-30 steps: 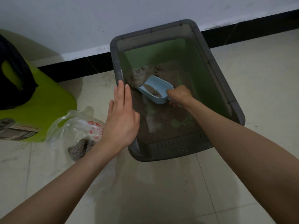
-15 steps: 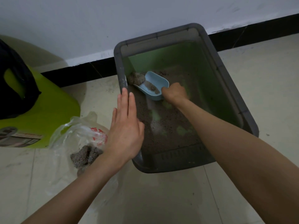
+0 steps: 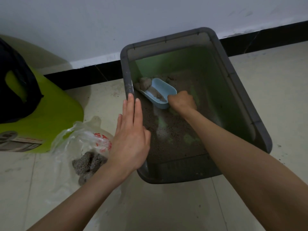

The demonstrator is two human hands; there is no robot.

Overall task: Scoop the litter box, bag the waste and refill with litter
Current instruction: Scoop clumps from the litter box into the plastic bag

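The litter box [image 3: 246, 104] sits on the floor by the wall. The right hand [image 3: 182, 100] grips a blue scoop [image 3: 160, 93] at its far left corner, against a clump [image 3: 145, 83]. The left hand [image 3: 130, 135] lies flat, fingers straight, on the left rim. A bag [image 3: 83, 144] of clumps lies left.

Pale tiled floor [image 3: 275, 100], grubby, grout lines visible, dark specks scattered at right. Black skirting where floor meets far wall. Grey litter box [image 3: 260, 130] sits on tiles centre-right, far end close to skirting. Clear plastic bag [image 3: 80, 139] with red print lies on floor just left of box, grey clumps inside. Lime-green container [image 3: 55, 114] stands at far left, beside bag.
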